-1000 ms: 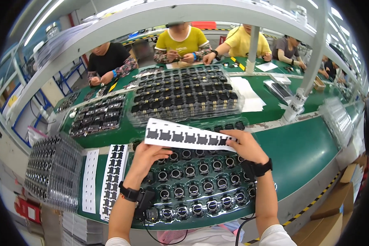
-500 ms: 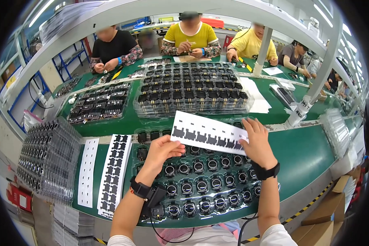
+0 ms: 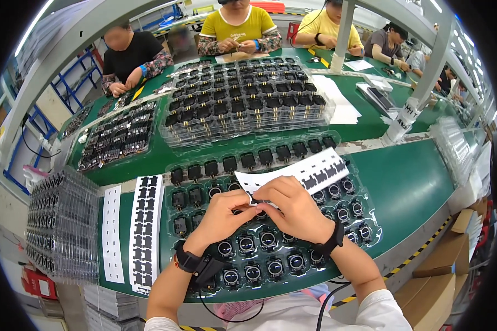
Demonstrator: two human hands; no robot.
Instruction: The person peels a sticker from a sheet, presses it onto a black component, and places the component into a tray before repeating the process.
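Observation:
A white sheet of black die-cut stickers (image 3: 327, 170) is held slantwise over a clear plastic tray (image 3: 375, 229). My left hand (image 3: 218, 219) grips the sheet's left end between thumb and fingers. Close against it, my right hand (image 3: 295, 212) pinches at that same end, fingertips nearly touching the left ones. Whether a sticker is lifted there is hidden by my fingers. Below, the tray carries rows of small black square parts, many with a round, silver-ringed lens-like face (image 3: 247, 243). Far-row black parts (image 3: 211, 167) show no ring.
Left of the tray lie more sticker sheets (image 3: 144, 237) and a white strip with small marks (image 3: 111, 237). Stacked clear trays (image 3: 61, 220) stand at far left. Beyond sits a tray stack of black parts (image 3: 243, 102). A white post (image 3: 411, 113) rises at right; several people work opposite.
My right hand has moved left from the sheet's right end to its left end, beside my left hand. The sheet now tilts up to the right, and the view has shifted.

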